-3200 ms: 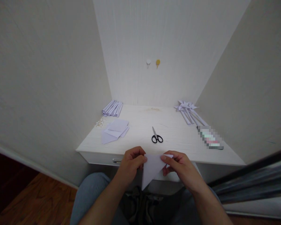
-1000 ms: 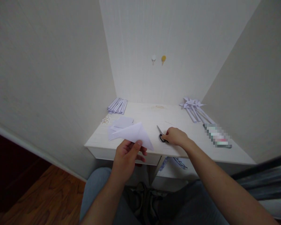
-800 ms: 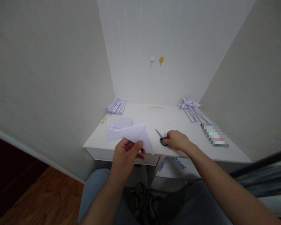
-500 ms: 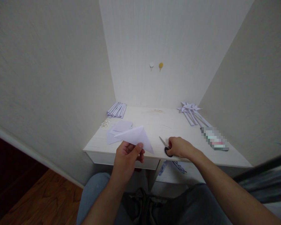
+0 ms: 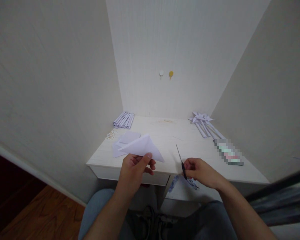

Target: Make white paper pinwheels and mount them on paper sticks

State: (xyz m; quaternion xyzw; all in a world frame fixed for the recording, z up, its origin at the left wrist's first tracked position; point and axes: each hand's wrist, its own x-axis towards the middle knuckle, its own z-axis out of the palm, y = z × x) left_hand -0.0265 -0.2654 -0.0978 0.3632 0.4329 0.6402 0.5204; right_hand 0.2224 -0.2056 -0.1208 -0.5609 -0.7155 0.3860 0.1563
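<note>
My left hand (image 5: 135, 170) pinches a white sheet of paper folded into a triangle (image 5: 142, 148), held up over the front edge of the white desk (image 5: 165, 136). My right hand (image 5: 202, 171) grips the black-handled scissors (image 5: 182, 163) by the handles, lifted off the desk with the blades pointing up and away. The scissors are to the right of the folded paper, a short gap between them.
Loose paper sheets (image 5: 125, 140) lie at the desk's left, with small beads (image 5: 111, 134) and a stack of folded strips (image 5: 123, 120) behind them. Paper pinwheels on sticks (image 5: 205, 123) lie at the back right. A blurred flat object (image 5: 228, 152) rests near the right edge. Two wall hooks (image 5: 165, 74).
Both hands held the folded paper at first. My right hand then reached to the scissors on the desk, closed on them and has lifted them toward me; my left hand keeps the paper.
</note>
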